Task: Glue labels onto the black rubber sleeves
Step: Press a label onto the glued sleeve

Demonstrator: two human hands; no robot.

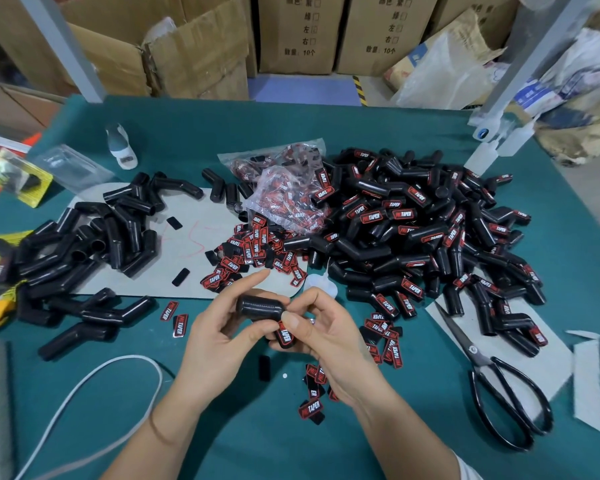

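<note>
Two hands meet low in the centre of the frame around one black rubber sleeve. The left hand curls its fingers and thumb round the sleeve's body, its forefinger stretched out straight above. The right hand pinches a red-and-black label under its thumb, pressed against the sleeve's lower end.

The sleeve looks light, soft and a little glossy, so it will likely give under a squeeze and may slip; I would judge it best held round its straight barrel, as now, leaving the labelled face free. The label is small, thin and flexible, best taken by its edges or pressed flat with a thumb pad until the glue bites.

Just above the hands lies a heap of loose labels, spilling from a clear plastic bag at centre frame. More labels are scattered below and right of the hands. At the right a large pile of labelled sleeves spreads across the green table. At the left lie the unlabelled sleeves, partly on a grey mat. A glue bottle stands at upper left, and black scissors lie at lower right.
</note>
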